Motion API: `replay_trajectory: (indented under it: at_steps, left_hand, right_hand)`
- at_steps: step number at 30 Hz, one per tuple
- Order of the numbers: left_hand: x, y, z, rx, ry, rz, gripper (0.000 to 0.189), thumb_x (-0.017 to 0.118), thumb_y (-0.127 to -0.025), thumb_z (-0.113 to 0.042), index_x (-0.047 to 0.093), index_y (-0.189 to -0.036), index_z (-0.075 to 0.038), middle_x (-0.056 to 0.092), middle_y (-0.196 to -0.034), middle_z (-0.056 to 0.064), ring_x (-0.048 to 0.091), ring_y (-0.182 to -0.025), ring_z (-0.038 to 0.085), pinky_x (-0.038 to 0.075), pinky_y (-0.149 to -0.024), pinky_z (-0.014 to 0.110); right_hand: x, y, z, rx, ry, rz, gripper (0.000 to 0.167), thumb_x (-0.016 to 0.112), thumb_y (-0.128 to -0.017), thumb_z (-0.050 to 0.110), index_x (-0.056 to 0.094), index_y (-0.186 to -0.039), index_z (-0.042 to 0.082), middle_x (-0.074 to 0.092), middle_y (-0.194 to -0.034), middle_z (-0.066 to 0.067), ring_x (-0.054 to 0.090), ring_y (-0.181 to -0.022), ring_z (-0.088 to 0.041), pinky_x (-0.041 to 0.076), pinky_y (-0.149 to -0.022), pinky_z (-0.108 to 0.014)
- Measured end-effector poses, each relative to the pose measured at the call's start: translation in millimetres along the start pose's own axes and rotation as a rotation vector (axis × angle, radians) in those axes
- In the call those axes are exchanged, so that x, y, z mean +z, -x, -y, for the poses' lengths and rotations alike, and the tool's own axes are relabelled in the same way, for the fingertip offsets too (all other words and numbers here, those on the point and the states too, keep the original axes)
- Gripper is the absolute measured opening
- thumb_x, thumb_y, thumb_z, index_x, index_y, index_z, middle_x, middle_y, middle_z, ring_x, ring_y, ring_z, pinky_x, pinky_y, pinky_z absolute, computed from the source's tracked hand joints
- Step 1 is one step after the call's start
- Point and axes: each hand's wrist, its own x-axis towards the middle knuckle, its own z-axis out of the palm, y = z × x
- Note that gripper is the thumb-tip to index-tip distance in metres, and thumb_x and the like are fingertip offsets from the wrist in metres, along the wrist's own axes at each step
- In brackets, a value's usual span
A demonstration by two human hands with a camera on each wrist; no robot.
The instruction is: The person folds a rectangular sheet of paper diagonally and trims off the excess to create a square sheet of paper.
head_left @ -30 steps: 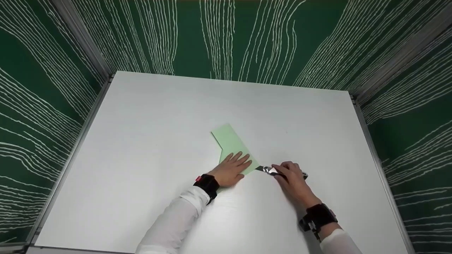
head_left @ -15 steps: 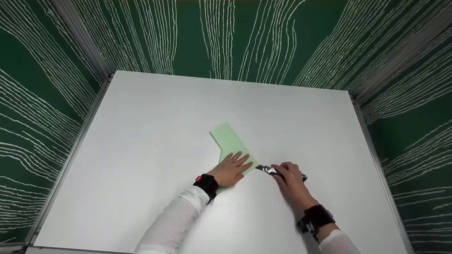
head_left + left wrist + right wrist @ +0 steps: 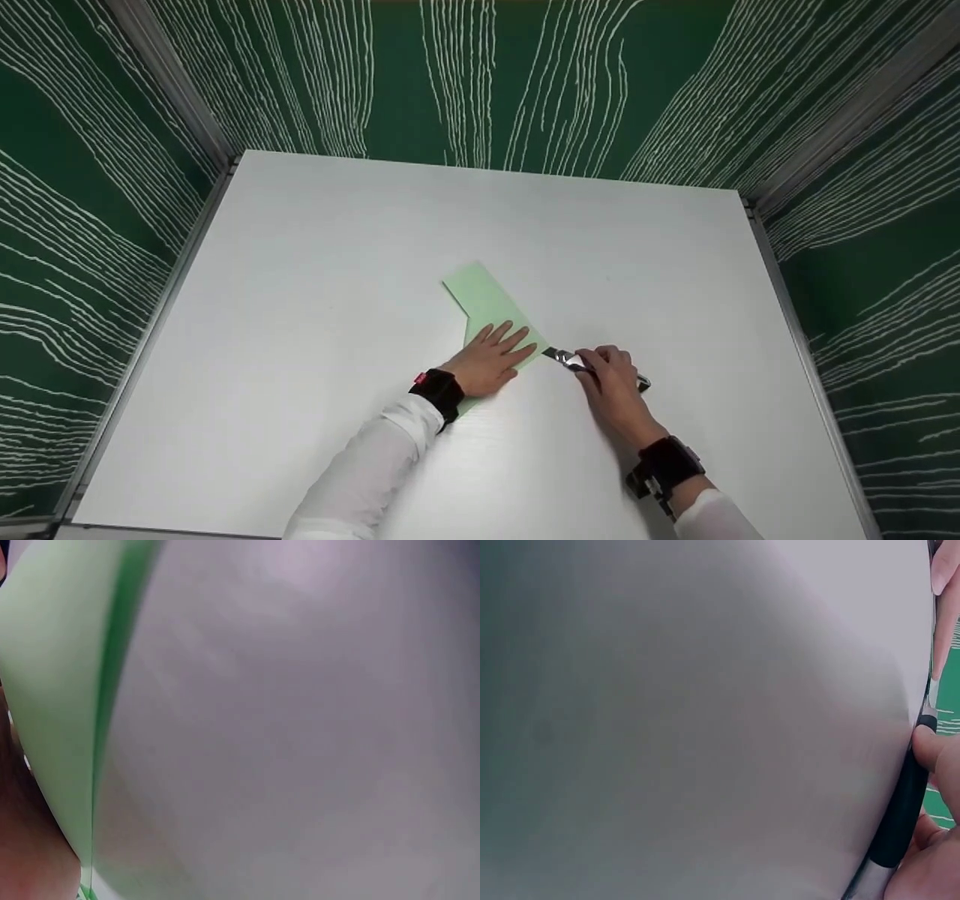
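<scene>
Green paper [image 3: 487,304] under left hand [image 3: 491,358], knife [image 3: 570,361] alongside.

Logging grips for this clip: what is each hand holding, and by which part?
The right hand grips a knife by its dark handle, blade toward the green paper. The left hand only presses flat on that paper.

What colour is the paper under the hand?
Light green paper, clearest in the head view.

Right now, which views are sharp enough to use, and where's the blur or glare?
Head view: sharp, evenly lit; glare on the knife blade beside the green paper. Left wrist view: too close, blurred; only paper edge and white table. Right wrist view: soft; table fills the frame, knife handle at the right edge.
</scene>
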Motion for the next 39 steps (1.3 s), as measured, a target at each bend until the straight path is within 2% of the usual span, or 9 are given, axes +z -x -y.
replay_trajectory:
  at_steps: [3, 7, 14, 20, 27, 33, 39]
  left_hand:
    - [-0.6, 0.1, 1.4, -0.009, 0.027, 0.001, 0.053, 0.037, -0.108, -0.032, 0.027, -0.16, -0.022, 0.019, -0.169, 0.005, 0.014, -0.157, 0.03, 0.017, -0.127, 0.048]
    - [1.7, -1.0, 4.7, -0.019, 0.107, -0.009, 0.056, 0.042, -0.106, -0.035, 0.028, -0.159, -0.023, 0.019, -0.169, 0.002, 0.012, -0.157, 0.028, 0.014, -0.128, 0.047]
    - [4.4, -2.3, 7.9, -0.027, 0.179, -0.034, 0.06, 0.039, -0.107, -0.042, 0.023, -0.16, -0.019, 0.02, -0.169, 0.001, 0.013, -0.157, 0.027, 0.012, -0.128, 0.047]
    - [3.6, -2.6, 7.2, -0.025, 0.19, -0.053, 0.052, 0.032, -0.11, -0.036, 0.028, -0.159, -0.02, 0.022, -0.168, 0.002, 0.014, -0.157, 0.028, 0.014, -0.128, 0.048]
    - [1.3, -3.4, 5.1, -0.017, 0.193, -0.068, 0.046, 0.032, -0.11, -0.029, 0.038, -0.155, -0.023, 0.028, -0.166, 0.005, 0.019, -0.156, 0.03, 0.018, -0.126, 0.05]
    - [-0.9, -2.9, 5.5, -0.01, 0.163, -0.055, 0.045, 0.033, -0.11, -0.03, 0.039, -0.155, -0.026, 0.027, -0.166, 0.005, 0.018, -0.156, 0.031, 0.019, -0.126, 0.051]
    - [-0.1, -1.5, 7.2, 0.009, 0.14, -0.07, 0.045, 0.035, -0.11, -0.029, 0.041, -0.154, -0.024, 0.028, -0.166, 0.008, 0.02, -0.155, 0.033, 0.02, -0.125, 0.051]
  right_hand:
    - [-0.5, 0.0, -2.2, -0.056, 0.014, -0.001, 0.034, 0.073, -0.091, 0.011, 0.067, -0.123, 0.005, 0.059, -0.108, -0.018, 0.051, -0.097, -0.035, 0.04, -0.082, -0.047]
    - [-3.0, -0.2, -4.8, -0.114, 0.046, 0.012, 0.036, 0.071, -0.092, 0.011, 0.066, -0.127, 0.002, 0.06, -0.107, -0.018, 0.052, -0.096, -0.034, 0.041, -0.083, -0.045]
    - [-4.1, -2.1, -2.1, -0.145, 0.092, 0.039, 0.037, 0.069, -0.094, 0.014, 0.066, -0.129, 0.002, 0.06, -0.108, -0.016, 0.054, -0.096, -0.031, 0.046, -0.083, -0.045]
    - [-0.9, -5.2, 0.8, -0.168, 0.086, 0.02, 0.037, 0.071, -0.092, 0.014, 0.066, -0.127, 0.003, 0.06, -0.106, -0.016, 0.054, -0.093, -0.032, 0.046, -0.08, -0.043]
    - [0.3, -6.4, -1.7, -0.194, 0.078, -0.028, 0.036, 0.073, -0.09, 0.011, 0.068, -0.124, 0.001, 0.06, -0.102, -0.018, 0.054, -0.089, -0.033, 0.046, -0.077, -0.045]
    - [-0.3, -6.9, -6.3, -0.215, 0.04, -0.043, 0.038, 0.075, -0.088, 0.008, 0.068, -0.125, 0.002, 0.06, -0.103, -0.019, 0.053, -0.09, -0.034, 0.043, -0.077, -0.045]
    - [0.3, -6.6, -6.8, -0.178, 0.016, -0.041, 0.039, 0.074, -0.088, 0.007, 0.067, -0.126, 0.003, 0.059, -0.105, -0.018, 0.051, -0.092, -0.034, 0.04, -0.078, -0.044]
